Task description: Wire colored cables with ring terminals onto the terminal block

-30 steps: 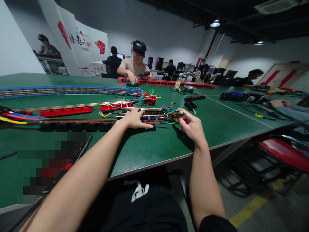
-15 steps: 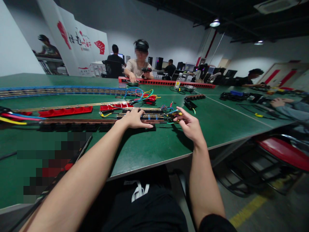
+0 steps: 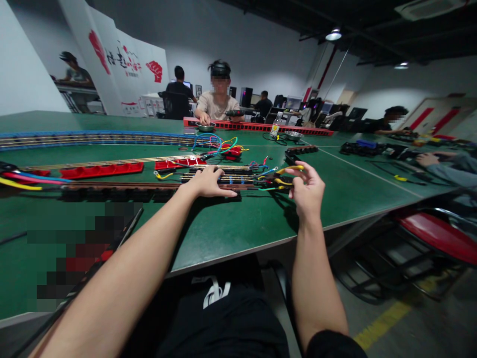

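My left hand [image 3: 204, 183] lies over a black rail section [image 3: 238, 180] with copper-coloured conductor strips, thumb stretched out along its near edge and fingers spread. My right hand [image 3: 308, 186] has its fingers around the spread yellow handles of a pair of pliers [image 3: 286, 181]. The dark jaws of the pliers are by the right end of the rail, among thin coloured wires [image 3: 269, 172]; what they touch is too small to tell. A long brown-and-black rail [image 3: 112, 187] runs left from under my left hand.
Red trough pieces [image 3: 102, 170] and a blue rail [image 3: 74, 139] lie beyond. Loose wires [image 3: 212, 143] coil behind my left hand. A short black rail piece [image 3: 298, 153] is to the right. Across the table, a person [image 3: 218, 102] holds a power drill [image 3: 234, 113] near a metal bowl [image 3: 205, 127].
My right hand has moved slightly right and the yellow handles in it now show spread apart. My left hand stays in place. The person opposite has lowered the drill.
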`<state>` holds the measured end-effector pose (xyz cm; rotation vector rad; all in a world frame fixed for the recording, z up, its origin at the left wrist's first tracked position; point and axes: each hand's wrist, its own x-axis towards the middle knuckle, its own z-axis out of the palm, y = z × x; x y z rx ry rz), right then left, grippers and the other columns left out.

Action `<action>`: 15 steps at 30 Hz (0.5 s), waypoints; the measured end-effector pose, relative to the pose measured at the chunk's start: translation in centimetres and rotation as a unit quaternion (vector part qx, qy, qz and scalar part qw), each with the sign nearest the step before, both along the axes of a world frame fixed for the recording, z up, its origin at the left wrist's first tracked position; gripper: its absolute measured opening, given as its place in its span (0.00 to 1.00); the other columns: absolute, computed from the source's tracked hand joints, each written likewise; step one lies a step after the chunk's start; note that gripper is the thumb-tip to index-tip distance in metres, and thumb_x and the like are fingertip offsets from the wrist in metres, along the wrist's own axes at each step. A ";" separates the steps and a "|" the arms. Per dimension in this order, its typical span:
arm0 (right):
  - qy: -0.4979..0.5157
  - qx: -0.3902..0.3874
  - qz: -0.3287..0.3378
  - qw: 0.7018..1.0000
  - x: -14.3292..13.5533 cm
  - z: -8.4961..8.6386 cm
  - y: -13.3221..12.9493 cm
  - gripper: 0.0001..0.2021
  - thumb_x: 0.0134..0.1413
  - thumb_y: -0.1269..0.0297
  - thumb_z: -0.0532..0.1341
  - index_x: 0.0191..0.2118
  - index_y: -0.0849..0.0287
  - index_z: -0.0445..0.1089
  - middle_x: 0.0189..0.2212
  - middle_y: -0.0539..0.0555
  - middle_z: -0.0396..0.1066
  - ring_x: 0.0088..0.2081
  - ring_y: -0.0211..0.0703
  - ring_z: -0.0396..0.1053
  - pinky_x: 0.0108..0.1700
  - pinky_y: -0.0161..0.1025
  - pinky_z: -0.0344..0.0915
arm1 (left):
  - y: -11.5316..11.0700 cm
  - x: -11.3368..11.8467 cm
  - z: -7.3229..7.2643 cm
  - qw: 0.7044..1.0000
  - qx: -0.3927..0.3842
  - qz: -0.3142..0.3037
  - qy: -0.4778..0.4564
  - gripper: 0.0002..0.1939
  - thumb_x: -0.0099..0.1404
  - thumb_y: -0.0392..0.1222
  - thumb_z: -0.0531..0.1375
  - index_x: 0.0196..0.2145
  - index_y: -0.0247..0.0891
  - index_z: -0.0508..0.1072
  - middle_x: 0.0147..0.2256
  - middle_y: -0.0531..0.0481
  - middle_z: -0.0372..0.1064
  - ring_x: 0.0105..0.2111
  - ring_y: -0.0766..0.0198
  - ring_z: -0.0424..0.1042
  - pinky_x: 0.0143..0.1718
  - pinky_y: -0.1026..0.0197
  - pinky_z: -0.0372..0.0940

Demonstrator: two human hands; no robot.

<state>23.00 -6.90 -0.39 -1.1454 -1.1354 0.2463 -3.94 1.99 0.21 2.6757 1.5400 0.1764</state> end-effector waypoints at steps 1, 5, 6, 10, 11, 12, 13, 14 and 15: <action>0.028 0.009 -0.008 1.000 0.1 0.2 -0.1 0.26 0.44 0.71 0.53 0.53 0.60 0.66 0.41 0.57 0.75 0.13 0.26 0.57 0.12 0.29 0.56 | 0.0 0.0 0.0 1.000 0.000 0.001 0.000 0.59 0.45 0.84 0.49 0.62 0.37 0.61 0.65 0.35 0.47 0.63 0.39 0.51 0.61 0.42 0.51; 0.062 0.030 -0.007 0.998 0.5 1.3 -1.2 0.26 0.40 0.73 0.54 0.51 0.60 0.68 0.38 0.55 0.76 0.14 0.26 0.58 0.12 0.27 0.55 | 0.0 0.0 0.0 1.000 -0.003 0.000 0.000 0.60 0.45 0.84 0.48 0.62 0.36 0.60 0.66 0.34 0.46 0.63 0.39 0.50 0.61 0.44 0.51; 0.063 0.038 -0.004 0.997 0.5 1.6 -1.6 0.26 0.40 0.73 0.54 0.50 0.60 0.68 0.37 0.54 0.76 0.14 0.26 0.59 0.11 0.26 0.55 | 0.0 0.0 0.0 1.000 -0.004 0.000 0.001 0.60 0.45 0.84 0.48 0.62 0.35 0.60 0.66 0.34 0.46 0.63 0.39 0.50 0.61 0.44 0.51; 0.073 0.077 -0.005 0.994 0.3 2.4 -3.0 0.25 0.41 0.73 0.55 0.49 0.60 0.70 0.35 0.52 0.76 0.16 0.28 0.61 0.11 0.25 0.54 | 0.0 0.0 0.0 1.000 -0.002 0.001 0.001 0.59 0.45 0.84 0.48 0.62 0.37 0.61 0.65 0.34 0.47 0.63 0.39 0.51 0.61 0.44 0.51; 0.073 0.087 -0.010 0.994 0.1 2.5 -3.1 0.25 0.41 0.73 0.55 0.49 0.59 0.70 0.35 0.52 0.76 0.16 0.27 0.61 0.11 0.25 0.54 | 0.0 0.0 -0.1 1.000 -0.002 0.001 0.000 0.59 0.45 0.84 0.48 0.61 0.37 0.61 0.65 0.34 0.47 0.63 0.39 0.52 0.61 0.43 0.52; 0.069 0.098 -0.014 0.993 -0.1 2.5 -3.1 0.25 0.41 0.74 0.55 0.50 0.58 0.70 0.36 0.51 0.76 0.16 0.27 0.61 0.11 0.25 0.55 | 0.1 0.0 -0.1 1.000 -0.001 0.001 0.000 0.59 0.45 0.84 0.48 0.61 0.37 0.61 0.65 0.33 0.47 0.63 0.39 0.52 0.61 0.43 0.52; 0.062 0.108 -0.017 0.992 -0.2 2.5 -3.0 0.25 0.41 0.74 0.55 0.50 0.57 0.69 0.37 0.51 0.76 0.15 0.26 0.60 0.11 0.25 0.56 | 0.1 0.0 -0.1 1.000 -0.001 0.001 0.000 0.59 0.45 0.84 0.48 0.61 0.37 0.61 0.65 0.33 0.47 0.63 0.39 0.52 0.61 0.42 0.52; 0.053 0.116 -0.017 0.992 -0.4 2.4 -2.8 0.25 0.42 0.74 0.56 0.51 0.56 0.68 0.38 0.51 0.76 0.15 0.25 0.60 0.11 0.25 0.56 | 0.1 0.0 -0.1 1.000 0.000 0.001 0.001 0.59 0.45 0.84 0.48 0.62 0.37 0.61 0.65 0.34 0.47 0.63 0.38 0.52 0.61 0.42 0.52; 0.042 0.121 -0.013 0.992 -0.6 2.2 -2.5 0.25 0.44 0.74 0.56 0.52 0.55 0.68 0.39 0.52 0.75 0.14 0.25 0.59 0.12 0.25 0.57 | 0.1 0.0 -0.1 1.000 0.000 0.003 0.002 0.59 0.45 0.84 0.48 0.62 0.38 0.60 0.65 0.34 0.47 0.63 0.38 0.52 0.61 0.41 0.51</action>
